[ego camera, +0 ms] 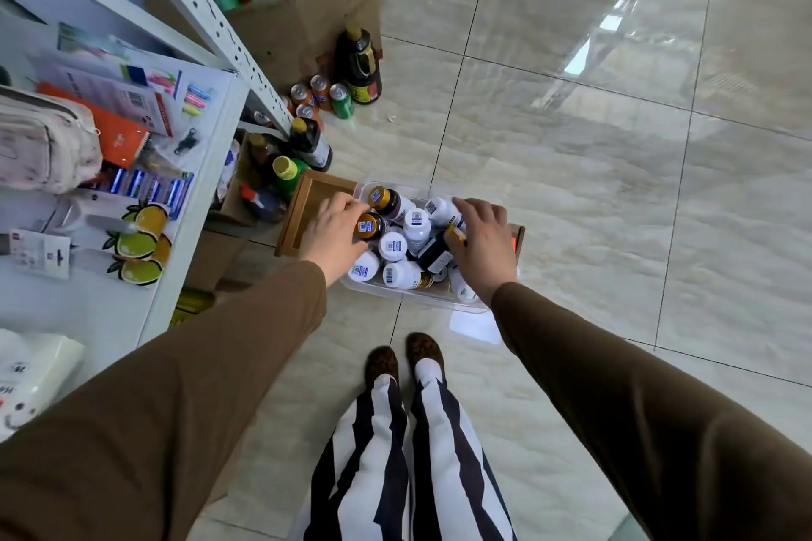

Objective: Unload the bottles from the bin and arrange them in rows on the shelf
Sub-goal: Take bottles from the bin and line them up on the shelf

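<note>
The tiled floor [571, 189] carries nearly everything. At its left edge stands a white metal shelf [193, 171], whose top board holds stationery packs, an orange notebook [118, 132], a pale pouch [39, 141] and lemon-shaped items [140, 242].

Near the floor's top left sits an open cardboard box [307, 13], filled with cans and blue plastic bags. Touching its front stands a big dark bottle [360, 66], with four cans [325, 97] just beside it. Further along the shelf's foot, more dark bottles and a green bottle with a yellow cap [288, 171] stand close together.

In front of the person's feet lies a clear plastic bin [395, 292], crowded with bottles [413, 228]: most are white with white caps, a few dark with gold caps, all bearing square code stickers on top. Some stand upright, others lie tilted against each other. An empty wooden tray [303, 211] touches the bin's left side.

Both hands reach into the bin. The left hand [334, 228] curls its fingers round a dark gold-capped bottle [371, 226] at the bin's left side. The right hand [483, 237] grips a tilted dark bottle [435, 253] at the bin's right side, its fingers spread over neighbouring white bottles.
</note>
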